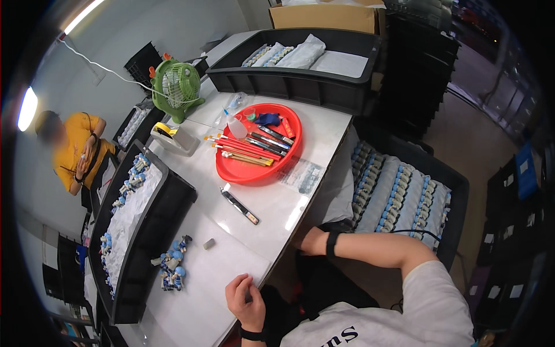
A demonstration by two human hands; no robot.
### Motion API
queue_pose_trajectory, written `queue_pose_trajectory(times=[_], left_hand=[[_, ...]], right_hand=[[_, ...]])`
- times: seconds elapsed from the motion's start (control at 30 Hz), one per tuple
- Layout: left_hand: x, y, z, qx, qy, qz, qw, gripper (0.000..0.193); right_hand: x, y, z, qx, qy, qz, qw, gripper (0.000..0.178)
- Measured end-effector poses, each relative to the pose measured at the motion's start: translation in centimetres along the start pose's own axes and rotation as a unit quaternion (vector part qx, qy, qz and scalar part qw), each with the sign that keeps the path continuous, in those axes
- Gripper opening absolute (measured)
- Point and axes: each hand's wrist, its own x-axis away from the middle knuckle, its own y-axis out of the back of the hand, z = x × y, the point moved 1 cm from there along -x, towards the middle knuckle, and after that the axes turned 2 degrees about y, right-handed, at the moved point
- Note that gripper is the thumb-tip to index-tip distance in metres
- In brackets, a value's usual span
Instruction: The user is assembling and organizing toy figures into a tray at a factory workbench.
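At the table's near edge, my left hand point(245, 301) is curled closed over white paper point(202, 295). A small dark grey bit shows between its fingers, too hidden to name. My right hand point(312, 240) is low beside the table edge, its fingertips out of sight, so its grip cannot be told. Left of my left hand lie several small blue-and-white figurines point(173, 263) in a cluster. A small grey block point(208, 244) rests near them. Farther off on the white table lies a black craft knife point(240, 205).
A red basin point(231, 173) holds brushes, pens and a squeeze bottle. Black crates with figurines stand at left point(167, 214), back point(277, 87) and right point(459, 202). A tape dispenser point(179, 141) and green fan point(179, 87) stand behind. A person in yellow point(81, 144) is at far left.
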Motion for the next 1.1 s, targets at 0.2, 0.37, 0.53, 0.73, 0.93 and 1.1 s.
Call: queue_pose_trajectory(times=[0.2, 0.37, 0.53, 0.73, 0.93, 1.1], left_hand=[[0.3, 0.3, 0.3, -0.011, -0.012, 0.002, 1.0, 0.019], [0.1, 0.3, 0.2, 0.002, -0.023, 0.003, 1.0, 0.018], [-0.1, 0.5, 0.4, 0.01, -0.036, -0.001, 0.999, 0.017], [0.1, 0.5, 0.5, 0.028, -0.033, 0.001, 0.999, 0.017], [0.2, 1.1, 1.0, 0.04, -0.036, -0.005, 0.999, 0.015], [0.2, 1.1, 1.1, 0.045, -0.044, -0.001, 0.998, 0.015]], right_hand=[[-3.3, 1.1, -1.8, 0.002, -0.03, -0.173, 0.984, 0.035], [-3.4, 3.5, -4.1, 0.012, -0.068, -0.318, 0.946, 0.037], [4.1, 8.9, -3.9, -0.092, -0.2, -0.302, 0.927, 0.015], [15.5, 10.4, -5.6, -0.242, -0.421, -0.417, 0.768, 0.02], [24.5, 8.8, -4.6, -0.425, -0.479, -0.674, 0.369, 0.039], [31.2, 3.3, -4.2, -0.513, -0.476, -0.663, 0.267, 0.041]])
